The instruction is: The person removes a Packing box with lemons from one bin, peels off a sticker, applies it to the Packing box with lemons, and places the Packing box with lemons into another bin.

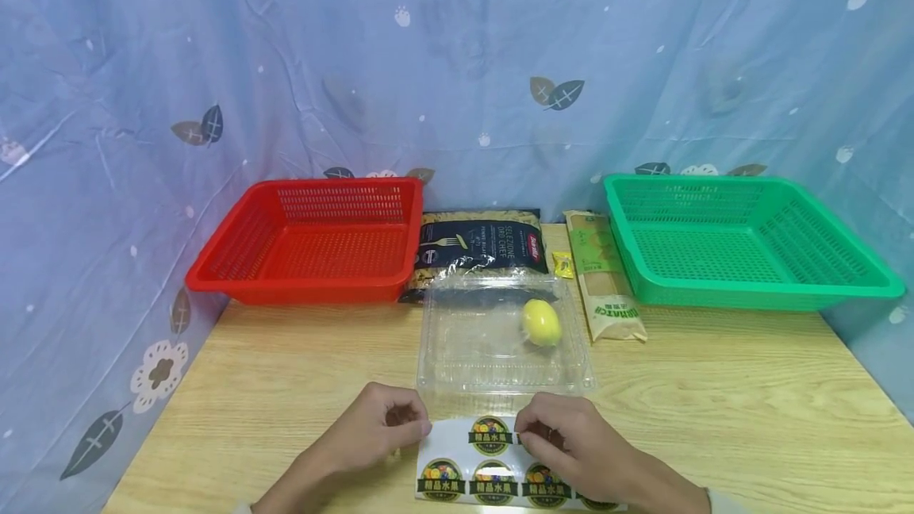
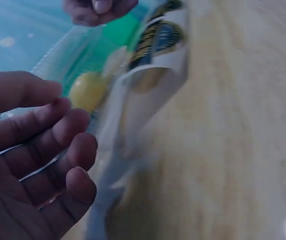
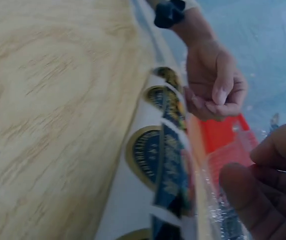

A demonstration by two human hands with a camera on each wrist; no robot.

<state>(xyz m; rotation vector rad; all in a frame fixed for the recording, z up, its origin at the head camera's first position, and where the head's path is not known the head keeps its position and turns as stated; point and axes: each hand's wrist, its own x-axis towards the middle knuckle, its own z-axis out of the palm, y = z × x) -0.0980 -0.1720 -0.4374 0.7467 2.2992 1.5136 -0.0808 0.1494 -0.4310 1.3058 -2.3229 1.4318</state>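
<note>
A white sticker sheet with round fruit labels lies at the table's front edge. My right hand pinches the edge of the top label, finger and thumb together. My left hand is loosely curled, fingertips against the sheet's left upper corner; the left wrist view shows its thumb and fingers apart with nothing between them, the sheet curling up beside them. Just behind the sheet sits a clear plastic clamshell box with a yellow lemon inside. The right wrist view shows the sheet edge-on.
A red basket stands at the back left and a green basket at the back right. Between them lie a dark pasta bag, a small yellow sweet and a brown paper packet. Blue cloth hangs behind.
</note>
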